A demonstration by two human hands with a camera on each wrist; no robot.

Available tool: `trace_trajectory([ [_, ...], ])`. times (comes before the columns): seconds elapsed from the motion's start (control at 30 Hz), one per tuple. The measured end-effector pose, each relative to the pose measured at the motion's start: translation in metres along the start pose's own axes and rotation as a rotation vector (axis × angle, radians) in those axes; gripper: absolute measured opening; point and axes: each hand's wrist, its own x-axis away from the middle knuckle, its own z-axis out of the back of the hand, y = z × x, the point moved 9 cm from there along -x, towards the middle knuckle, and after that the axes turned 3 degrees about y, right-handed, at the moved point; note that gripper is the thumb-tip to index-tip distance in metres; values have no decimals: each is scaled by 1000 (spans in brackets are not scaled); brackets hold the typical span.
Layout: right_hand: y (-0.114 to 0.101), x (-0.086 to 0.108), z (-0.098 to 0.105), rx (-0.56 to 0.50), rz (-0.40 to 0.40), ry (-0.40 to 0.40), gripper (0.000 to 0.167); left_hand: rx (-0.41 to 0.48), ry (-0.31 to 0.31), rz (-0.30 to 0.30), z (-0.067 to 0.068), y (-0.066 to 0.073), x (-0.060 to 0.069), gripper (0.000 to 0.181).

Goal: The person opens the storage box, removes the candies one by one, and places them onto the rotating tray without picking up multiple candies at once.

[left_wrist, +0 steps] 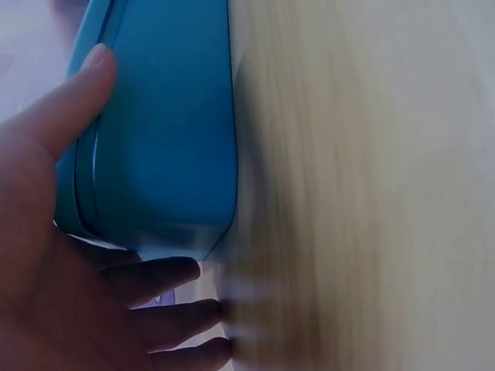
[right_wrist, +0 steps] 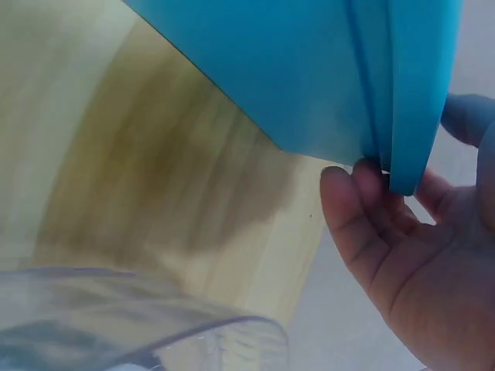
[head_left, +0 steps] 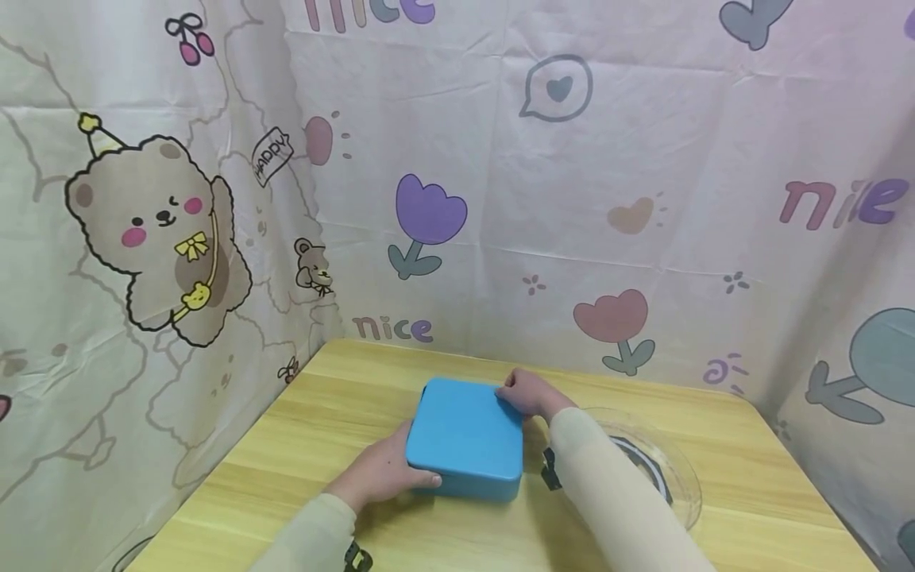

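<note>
A blue square tin box [head_left: 472,486] with a blue lid [head_left: 468,429] sits on the wooden table. My left hand [head_left: 386,470] holds the box at its near left corner. In the left wrist view, the thumb [left_wrist: 73,97] lies on the front wall by the lid's edge, and the other fingers reach round the corner. At the far right corner, my right hand [head_left: 530,393] pinches the lid's rim between thumb and fingers. The right wrist view shows its fingertips [right_wrist: 344,189] under the rim, where a small dark gap shows between lid and box.
A clear round container [head_left: 689,492] stands right of the box, partly behind my right sleeve [head_left: 615,492], with a dark and white item inside. The wooden table [head_left: 336,397] meets printed curtains [head_left: 500,199] at the back and left.
</note>
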Motion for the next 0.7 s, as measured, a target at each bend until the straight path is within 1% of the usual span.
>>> trace_trajectory([
  [0.1, 3, 4, 1, -7, 8, 22, 42, 21, 0, 19, 0, -2, 0, 121],
  [0.17, 5, 7, 2, -25, 3, 31, 49, 42, -2, 13, 0, -2, 0, 120],
  [0.27, 7, 14, 3, -46, -11, 40, 52, 71, -14, 12, 1, -1, -1, 118],
  [0.37, 7, 22, 5, -64, -14, 46, 51, 68, -13, 26, 5, 0, -1, 111],
  [0.53, 7, 35, 5, -119, -29, 55, 54, 45, 22, 66, 15, 3, -5, 98],
  [0.7, 9, 50, 1, -172, -35, 67, 59, 46, 59, 89, 17, 4, -14, 90],
])
